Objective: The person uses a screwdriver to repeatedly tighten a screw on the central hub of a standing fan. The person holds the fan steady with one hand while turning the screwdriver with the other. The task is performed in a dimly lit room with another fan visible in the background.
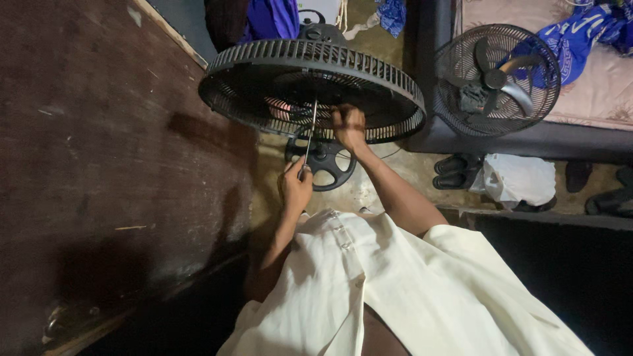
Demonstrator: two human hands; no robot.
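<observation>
A black fan guard (310,79) on a standing fan lies tilted in front of me. My left hand (297,188) is closed around the handle of a long thin screwdriver (310,135) whose shaft runs up into the guard's middle. My right hand (349,128) grips the guard's near rim beside the shaft. Below the guard sits the fan's round black base (326,165). My cream shirt fills the bottom of the view.
A dark wooden panel (99,165) stands at the left. A second fan guard with blades (498,79) leans on a bed edge at the right. Black sandals (455,171) and a white bag (521,178) lie on the floor below it. Blue cloth (580,33) lies on the bed.
</observation>
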